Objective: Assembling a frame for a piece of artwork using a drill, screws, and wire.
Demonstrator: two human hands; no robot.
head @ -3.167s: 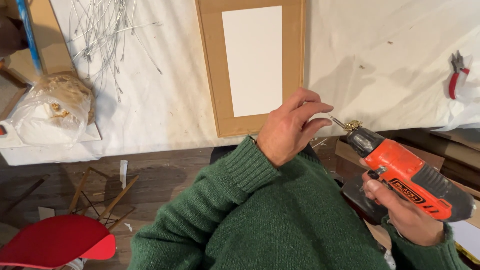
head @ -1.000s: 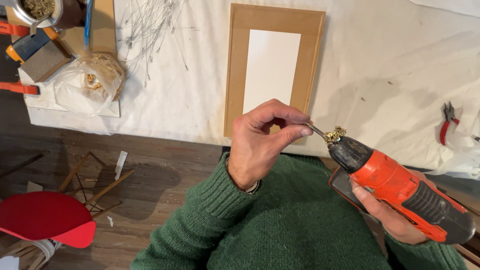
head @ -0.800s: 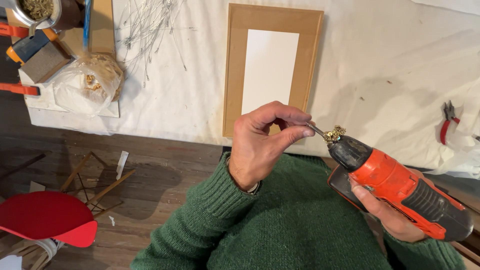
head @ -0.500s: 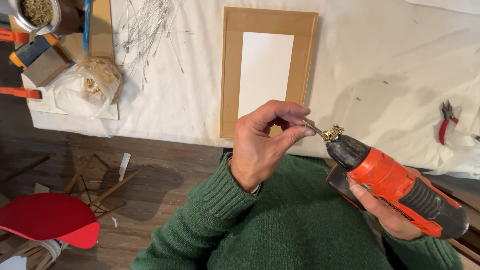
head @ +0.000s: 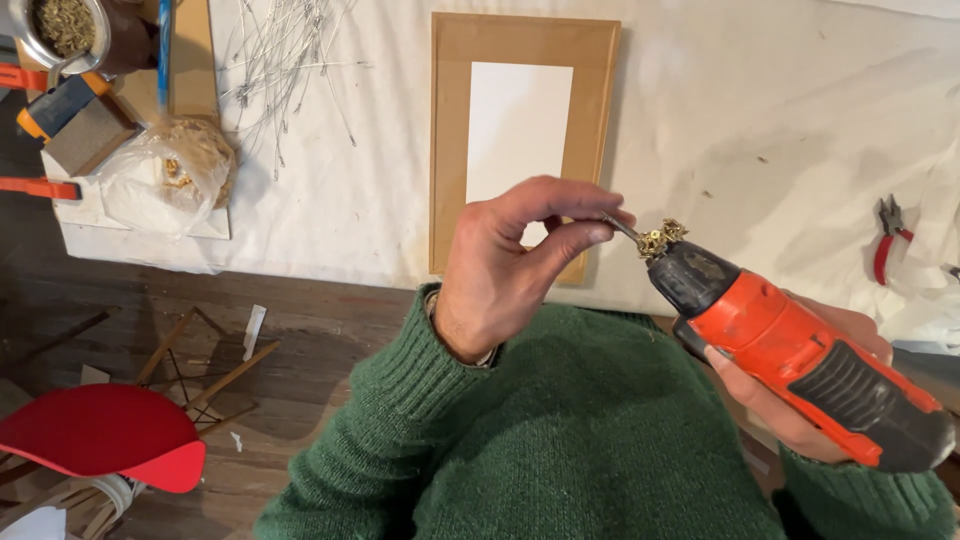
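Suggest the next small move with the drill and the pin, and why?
Probably seat the thin metal pin deeper into the chuck of the orange drill before turning it. The left hand pinches the pin right at the chuck mouth, and the right hand only grips the drill body.

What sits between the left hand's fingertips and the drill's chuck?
In the head view, only a thin metal bit, pinched by the left hand, spans to the drill; brass-coloured curls cling there.

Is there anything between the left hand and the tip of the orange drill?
Nothing visible. The left hand already pinches a thin metal pin right at the chuck of the orange drill, which the right hand holds above the green sweater.
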